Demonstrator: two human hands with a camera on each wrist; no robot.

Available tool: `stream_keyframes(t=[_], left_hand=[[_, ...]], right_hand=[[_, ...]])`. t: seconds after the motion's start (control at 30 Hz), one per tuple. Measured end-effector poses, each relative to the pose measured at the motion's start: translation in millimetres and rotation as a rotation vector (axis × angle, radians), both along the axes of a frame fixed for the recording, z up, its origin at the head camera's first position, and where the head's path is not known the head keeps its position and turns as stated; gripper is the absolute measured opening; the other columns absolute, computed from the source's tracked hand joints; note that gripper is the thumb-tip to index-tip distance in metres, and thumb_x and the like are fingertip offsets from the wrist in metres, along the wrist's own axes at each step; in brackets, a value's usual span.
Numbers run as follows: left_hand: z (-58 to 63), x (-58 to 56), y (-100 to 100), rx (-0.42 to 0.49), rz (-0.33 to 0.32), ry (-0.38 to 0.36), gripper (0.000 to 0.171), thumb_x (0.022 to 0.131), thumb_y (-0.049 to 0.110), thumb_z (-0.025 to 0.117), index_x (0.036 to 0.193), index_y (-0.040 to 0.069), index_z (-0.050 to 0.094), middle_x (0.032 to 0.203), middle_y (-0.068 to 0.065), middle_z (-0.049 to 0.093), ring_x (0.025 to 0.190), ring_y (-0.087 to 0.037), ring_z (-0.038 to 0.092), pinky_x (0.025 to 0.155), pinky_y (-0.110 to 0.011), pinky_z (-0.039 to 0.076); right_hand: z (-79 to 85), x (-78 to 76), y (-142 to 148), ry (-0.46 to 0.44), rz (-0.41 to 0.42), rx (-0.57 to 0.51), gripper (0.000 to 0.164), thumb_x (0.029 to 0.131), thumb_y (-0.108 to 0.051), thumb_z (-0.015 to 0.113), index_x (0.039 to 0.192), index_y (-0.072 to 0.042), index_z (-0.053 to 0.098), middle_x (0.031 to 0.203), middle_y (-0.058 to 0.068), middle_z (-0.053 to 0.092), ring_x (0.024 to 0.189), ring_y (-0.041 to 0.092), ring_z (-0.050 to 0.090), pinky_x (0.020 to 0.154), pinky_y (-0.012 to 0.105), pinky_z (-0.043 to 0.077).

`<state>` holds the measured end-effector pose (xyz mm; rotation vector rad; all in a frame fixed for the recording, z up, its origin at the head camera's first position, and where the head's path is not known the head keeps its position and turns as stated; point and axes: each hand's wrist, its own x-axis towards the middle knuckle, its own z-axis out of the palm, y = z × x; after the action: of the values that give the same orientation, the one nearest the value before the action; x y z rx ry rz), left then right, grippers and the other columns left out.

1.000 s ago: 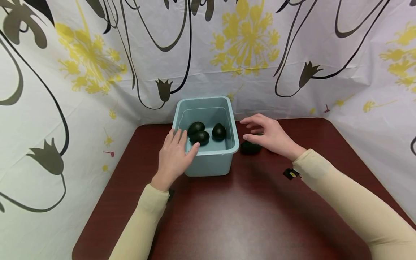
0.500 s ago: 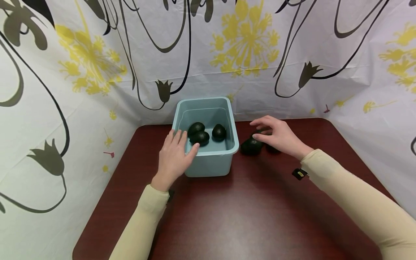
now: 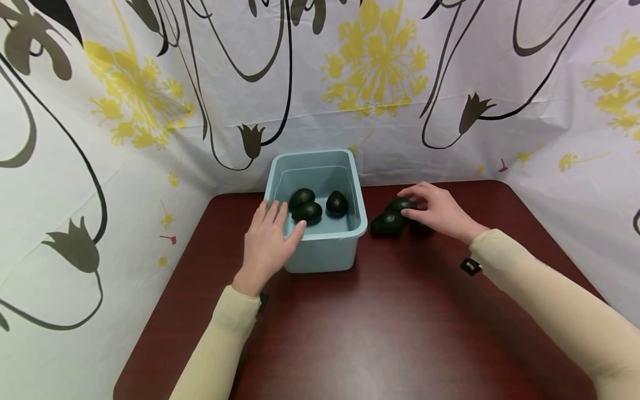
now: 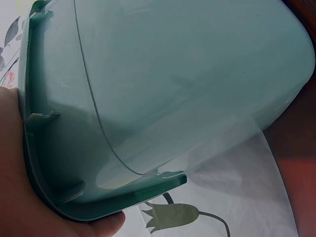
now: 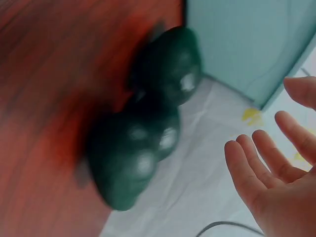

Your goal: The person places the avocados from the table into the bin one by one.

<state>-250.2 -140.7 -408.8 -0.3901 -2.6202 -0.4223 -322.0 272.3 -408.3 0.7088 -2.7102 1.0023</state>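
A light-blue plastic bin [image 3: 322,253] holds three dark green avocados, with one avocado [image 3: 336,204] apart from the other two. My left hand [image 3: 265,247] rests on the bin's near left rim, its fingers fairly straight; the left wrist view shows the bin's outer wall [image 4: 187,74] close up. To the right of the bin, three more avocados lie bunched on the table, among them a front avocado [image 3: 387,224] and a rear avocado [image 3: 401,204]. Over this group hovers my right hand [image 3: 440,211]. Its fingers [image 5: 242,168] are loosely bent and apart from the avocados in the right wrist view.
The dark red-brown table [image 3: 370,333] has rounded corners. Behind it and along its sides hangs a white cloth [image 3: 400,150] printed with yellow and grey flowers. The bin stands near the table's back edge.
My right hand has moved right, away from the bin's side, and now hovers over the loose avocados, which show more fully. The left hand and the bin have stayed in place.
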Motion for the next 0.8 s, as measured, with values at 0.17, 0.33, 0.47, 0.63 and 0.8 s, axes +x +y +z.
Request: stream_keyframes(t=[0.17,0.33,0.47,0.63,0.8], left_hand=[[1.4,0.6,0,0.008,-0.003,-0.004,0.077,0.100,0.063,0.039,0.147,0.003,0.051,0.151,-0.018,0.046,0.146,-0.036,0.029,0.110,-0.054,0.037],[0.7,-0.1,1,0.008,0.000,0.001,0.077,0.099,0.063,0.039,0.147,0.004,0.052,0.150,-0.017,0.048,0.146,-0.036,0.029,0.109,-0.054,0.039],[-1.3,-0.9,1,0.007,0.002,0.005,0.077,0.099,0.063,0.039,0.146,0.004,0.053,0.150,-0.016,0.048,0.146,-0.036,0.029,0.108,-0.054,0.040],[-1.7,-1.2,1,0.007,0.003,0.014,0.076,0.099,0.063,0.039,0.146,0.004,0.053,0.149,-0.017,0.049,0.145,-0.036,0.030,0.107,-0.055,0.041],[-1.0,-2.8,1,0.011,0.003,0.029,0.075,0.099,0.062,0.040,0.145,0.004,0.054,0.148,-0.017,0.050,0.145,-0.036,0.031,0.107,-0.055,0.041]], right_hand=[[-14.6,-6.9,13,-0.028,-0.027,0.043,0.040,0.091,-0.029,0.078,0.128,-0.019,0.067,0.121,0.001,0.059,0.110,0.031,0.059,0.091,0.050,0.047],[-26.7,-11.6,25,-0.066,-0.040,0.046,0.043,0.092,-0.029,0.077,0.131,-0.015,0.064,0.126,0.009,0.058,0.113,0.033,0.058,0.090,0.053,0.049],[-34.8,-14.8,32,-0.079,-0.048,0.055,0.045,0.092,-0.031,0.076,0.133,-0.016,0.064,0.128,0.009,0.057,0.115,0.032,0.057,0.089,0.052,0.049],[-41.7,-19.8,40,-0.061,-0.055,0.069,0.047,0.092,-0.031,0.076,0.133,-0.012,0.063,0.128,0.010,0.057,0.116,0.031,0.057,0.093,0.054,0.045],[-47.0,-24.8,48,-0.061,-0.073,0.091,0.046,0.092,-0.029,0.076,0.133,-0.013,0.063,0.129,0.006,0.056,0.120,0.028,0.055,0.098,0.054,0.042]])
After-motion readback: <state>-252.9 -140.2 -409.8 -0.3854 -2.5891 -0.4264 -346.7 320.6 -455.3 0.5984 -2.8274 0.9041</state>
